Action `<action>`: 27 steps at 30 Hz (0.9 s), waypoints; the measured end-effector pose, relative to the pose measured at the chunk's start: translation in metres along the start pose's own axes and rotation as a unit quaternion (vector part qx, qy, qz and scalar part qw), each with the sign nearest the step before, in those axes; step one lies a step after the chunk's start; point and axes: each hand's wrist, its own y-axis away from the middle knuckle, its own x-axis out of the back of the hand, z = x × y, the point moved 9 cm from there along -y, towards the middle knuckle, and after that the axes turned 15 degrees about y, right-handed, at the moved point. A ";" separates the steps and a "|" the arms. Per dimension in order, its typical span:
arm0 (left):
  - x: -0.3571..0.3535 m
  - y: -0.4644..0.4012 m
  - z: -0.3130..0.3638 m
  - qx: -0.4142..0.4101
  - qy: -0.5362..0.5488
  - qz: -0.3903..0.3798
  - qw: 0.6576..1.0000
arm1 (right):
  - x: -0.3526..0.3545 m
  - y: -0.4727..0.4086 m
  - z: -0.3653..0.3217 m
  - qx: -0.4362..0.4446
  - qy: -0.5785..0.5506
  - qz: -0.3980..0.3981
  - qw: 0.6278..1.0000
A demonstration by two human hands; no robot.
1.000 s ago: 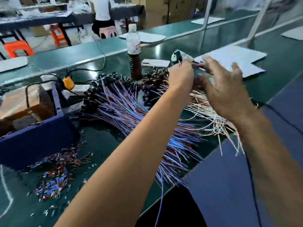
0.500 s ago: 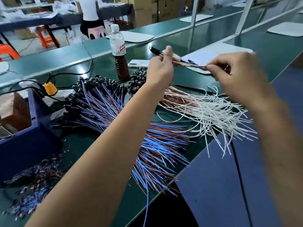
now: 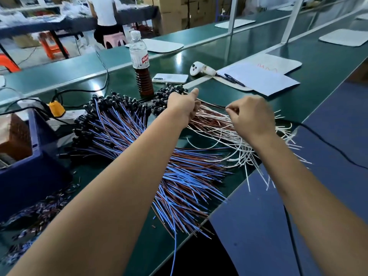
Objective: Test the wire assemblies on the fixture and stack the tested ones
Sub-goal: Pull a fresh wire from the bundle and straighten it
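Brown-and-white wire (image 3: 214, 106), thin and stretched taut, runs between the two hands above the green bench (image 3: 249, 46). The right hand (image 3: 252, 114) pinches it between thumb and curled fingers at its near end. The left hand (image 3: 184, 105) has its fingers curled over the other end, thumb raised and pointing away from the person; whether the fingers actually close on the wire is hidden by the back of the hand.

Directly beneath both hands lies the white-and-brown pile (image 3: 229, 132) of wire assemblies, its loose white ends fanning over the bench's front edge. Black connector heads (image 3: 165, 96) of this pile cluster just beyond the left hand. To the left, under the left forearm, lies the larger blue-and-brown pile (image 3: 123, 132), its black heads toward the far left and its stripped ends toward the person.

Just behind the piles stands a plastic bottle (image 3: 140, 62) holding dark liquid. Beside it, to the right, lie a phone (image 3: 171, 78), a white handheld device (image 3: 201, 69), a pen (image 3: 234, 79) and white sheets (image 3: 262, 78). At the far left sits a dark blue bin (image 3: 33, 164), with a yellow plug (image 3: 56, 109) and black cables behind it. A black cord (image 3: 326, 140) crosses the blue surface (image 3: 338, 196) at the right.
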 end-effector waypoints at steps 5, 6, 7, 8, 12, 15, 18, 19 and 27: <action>0.022 0.009 0.012 -0.128 -0.154 0.068 0.977 | -0.028 -0.004 -0.011 -0.007 0.033 -0.066 0.997; 0.026 0.013 0.014 -0.158 -0.193 0.073 0.966 | -0.031 -0.003 -0.012 -0.008 0.041 -0.072 0.997; 0.028 0.018 0.015 -0.168 -0.210 0.067 0.961 | -0.033 -0.002 -0.014 -0.007 0.054 -0.077 0.996; 0.030 0.020 0.015 -0.172 -0.218 0.055 0.959 | -0.034 -0.002 -0.015 -0.005 0.071 -0.081 0.994; 0.036 0.033 0.020 -0.191 -0.236 0.024 0.952 | -0.027 -0.001 -0.023 -0.010 0.129 -0.085 0.988; 0.048 0.049 0.030 -0.215 -0.213 0.003 0.953 | -0.004 0.003 -0.043 -0.024 0.113 -0.042 0.992; 0.068 0.082 0.044 -0.278 -0.230 -0.029 0.932 | 0.024 0.014 -0.088 0.009 0.063 0.011 0.998; 0.075 0.095 0.048 -0.294 -0.236 -0.043 0.925 | 0.033 0.018 -0.105 0.022 0.041 0.022 0.999; 0.221 0.176 0.050 -0.069 -0.462 -0.119 0.876 | 0.047 0.102 -0.297 0.261 -0.058 -0.167 0.949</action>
